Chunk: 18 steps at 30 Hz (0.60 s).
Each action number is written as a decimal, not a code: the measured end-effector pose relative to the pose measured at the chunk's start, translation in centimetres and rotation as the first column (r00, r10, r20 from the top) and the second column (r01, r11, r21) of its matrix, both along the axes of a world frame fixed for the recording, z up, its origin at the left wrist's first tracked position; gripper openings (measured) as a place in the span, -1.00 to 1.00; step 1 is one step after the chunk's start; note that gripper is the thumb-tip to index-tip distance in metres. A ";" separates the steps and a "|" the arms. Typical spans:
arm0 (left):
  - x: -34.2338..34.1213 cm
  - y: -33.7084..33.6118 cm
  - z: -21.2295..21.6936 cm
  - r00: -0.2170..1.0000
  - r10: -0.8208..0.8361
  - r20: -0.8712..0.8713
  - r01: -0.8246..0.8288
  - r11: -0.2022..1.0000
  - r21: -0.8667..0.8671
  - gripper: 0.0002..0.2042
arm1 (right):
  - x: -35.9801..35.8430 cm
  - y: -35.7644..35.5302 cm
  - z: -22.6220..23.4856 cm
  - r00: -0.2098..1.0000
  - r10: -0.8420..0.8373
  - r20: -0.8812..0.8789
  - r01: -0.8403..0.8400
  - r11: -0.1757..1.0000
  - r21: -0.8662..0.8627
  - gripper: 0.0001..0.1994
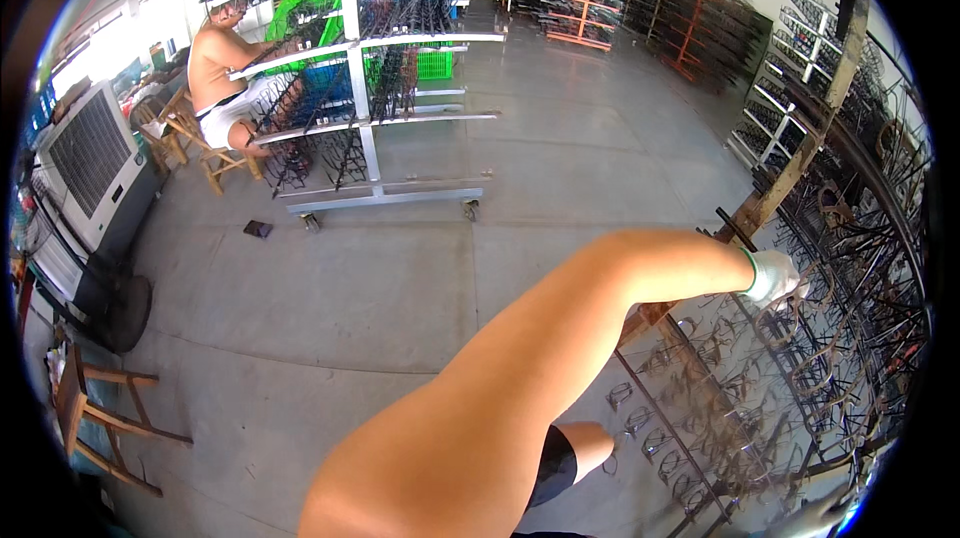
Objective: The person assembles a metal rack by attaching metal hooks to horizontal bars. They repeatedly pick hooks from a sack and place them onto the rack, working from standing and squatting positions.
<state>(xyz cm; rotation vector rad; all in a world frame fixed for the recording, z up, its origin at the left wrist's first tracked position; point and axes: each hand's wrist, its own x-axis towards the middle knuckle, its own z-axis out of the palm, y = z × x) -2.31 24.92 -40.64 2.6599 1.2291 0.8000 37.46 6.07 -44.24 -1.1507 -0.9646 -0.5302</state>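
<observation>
Grey concrete floor (420,278), wheeled metal rack (370,108), wooden stool (100,418), daylight from left windows.

A factory hall: wheeled metal racks (370,118), concrete floor (560,138).

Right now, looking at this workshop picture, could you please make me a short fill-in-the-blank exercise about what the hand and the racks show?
1. The outstretched hand wears a ____ glove.
2. That hand reaches to the dark rack on the person's ____ side.
3. The wheeled metal rack stands on a floor made of ____.
4. Another person beside the wheeled rack is ____ on a wooden chair.

Missing words: white; right; concrete; sitting
</observation>
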 end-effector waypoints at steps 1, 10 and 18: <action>-0.5 -0.1 0.0 0.999 -0.003 -0.043 0.007 0.996 0.094 -0.75 | 1.3 2.6 -0.7 0.996 -0.029 0.086 0.039 0.993 -0.114 -0.59; -0.3 -0.3 0.3 0.999 -0.030 -0.015 0.031 0.998 0.055 -0.77 | -1.5 7.5 2.2 0.988 0.043 0.145 0.021 0.909 -0.417 -0.50; -0.1 0.2 0.5 0.975 0.039 -0.217 0.009 0.976 0.219 -0.70 | -2.6 8.5 1.8 0.987 0.111 0.115 -0.074 0.954 -0.289 -0.52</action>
